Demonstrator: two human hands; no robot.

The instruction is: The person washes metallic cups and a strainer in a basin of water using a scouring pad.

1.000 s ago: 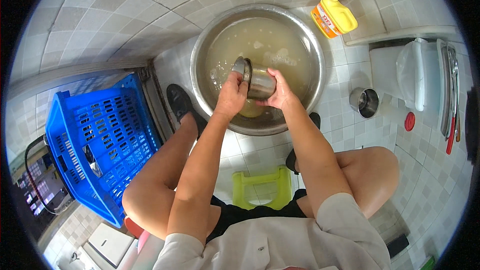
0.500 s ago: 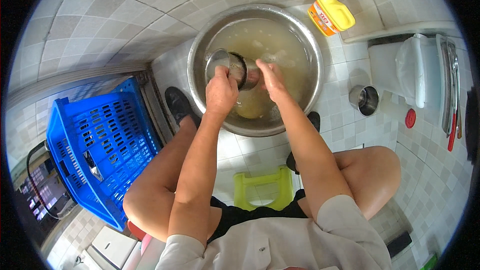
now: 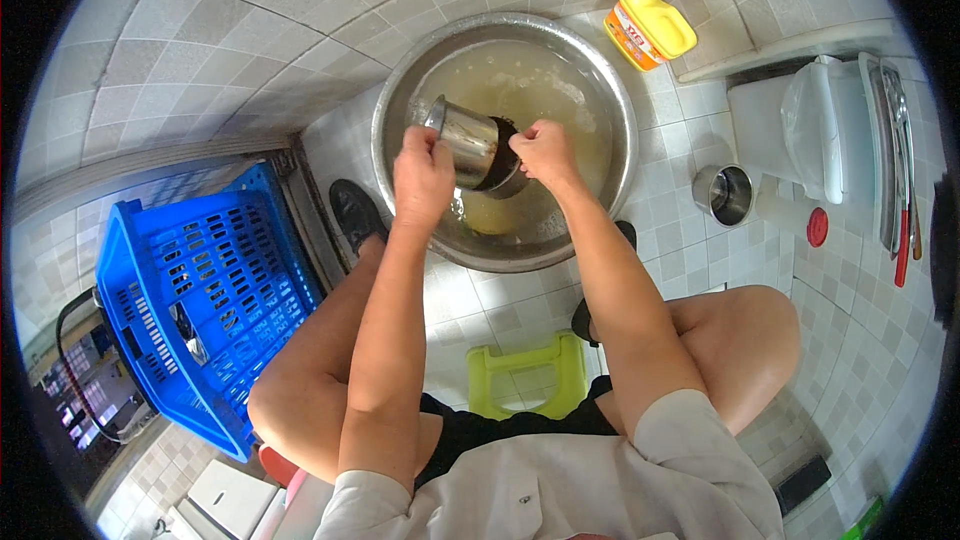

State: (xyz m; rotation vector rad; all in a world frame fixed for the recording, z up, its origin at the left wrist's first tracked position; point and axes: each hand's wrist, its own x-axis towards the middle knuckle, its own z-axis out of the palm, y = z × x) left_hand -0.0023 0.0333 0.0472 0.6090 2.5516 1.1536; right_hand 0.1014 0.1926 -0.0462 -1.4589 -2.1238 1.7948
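Observation:
Over the cloudy water in a wide steel basin, a cylindrical metal cup is tipped on its side, its dark mouth toward the right. My left hand grips it near the closed end. My right hand is closed, with thumb and fingers pinching at the cup's dark rim; whether anything small is inside those fingers is hidden. Under the cup, a pale yellowish patch shows through the water near the basin's near wall.
A yellow pump bottle stands behind the basin at the right. To the right are another metal cup and a white container beside red-handled tools. A blue crate stands left; a green stool is between my legs.
The cup has turned to show more of its side. My right hand has gone from flat, outstretched fingers to a closed pinch at the rim. My left hand has shifted slightly left.

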